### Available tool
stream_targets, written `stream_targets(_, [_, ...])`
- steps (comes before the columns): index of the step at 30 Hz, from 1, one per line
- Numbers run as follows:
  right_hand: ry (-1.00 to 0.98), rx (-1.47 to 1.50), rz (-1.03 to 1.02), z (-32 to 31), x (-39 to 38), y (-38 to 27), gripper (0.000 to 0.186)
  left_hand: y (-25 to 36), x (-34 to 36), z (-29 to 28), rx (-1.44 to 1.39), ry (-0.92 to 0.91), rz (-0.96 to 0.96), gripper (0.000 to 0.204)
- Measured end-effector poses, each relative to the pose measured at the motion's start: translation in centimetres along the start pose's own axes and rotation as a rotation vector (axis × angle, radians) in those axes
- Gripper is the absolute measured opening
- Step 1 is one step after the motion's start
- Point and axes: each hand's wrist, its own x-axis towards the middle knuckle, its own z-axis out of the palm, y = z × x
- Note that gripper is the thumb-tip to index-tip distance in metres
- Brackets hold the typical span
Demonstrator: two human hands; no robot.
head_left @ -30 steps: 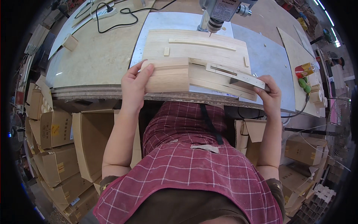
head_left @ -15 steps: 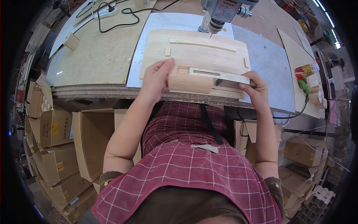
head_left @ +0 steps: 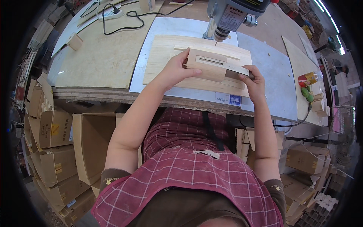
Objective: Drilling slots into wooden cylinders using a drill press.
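My left hand point(head_left: 175, 71) grips the left end of a light wooden block point(head_left: 206, 72), thumb on the near side and fingers at the far edge. Over the block's top lies a pale slotted plate point(head_left: 237, 68) with small holes; a dark face shows below its right part. My right hand point(head_left: 253, 81) pinches the plate's right end between thumb and fingers. Both pieces are above a pale wooden board point(head_left: 159, 43), with a thin strip point(head_left: 232, 55) along its far side. Just beyond the block, the bench drill point(head_left: 228, 17) points its thin bit point(head_left: 216, 43) downward.
The board rests on a light sheet point(head_left: 272, 83) on the workbench. A power strip point(head_left: 112, 14) with a black cable lies far left. At the right are a red and yellow can point(head_left: 308, 79) and green objects point(head_left: 307, 92). Cardboard boxes point(head_left: 56, 128) stand below the bench.
Both hands have carried the block and slotted plate away from me, closer to the drill. My left hand has shifted right, and its thumb now lies along the block's near side.
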Motion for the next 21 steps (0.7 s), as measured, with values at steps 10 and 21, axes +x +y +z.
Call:
stream_targets(10, [0.113,-0.102,0.051,-0.3,4.5,1.5,0.030,-3.7,2.3,2.8,0.328,0.406,0.108,0.063])
stream_targets(21, [0.064,-0.192,-0.022,1.2,6.2,2.8,0.032,-3.7,1.3,2.3,0.432,0.479,0.193,0.075])
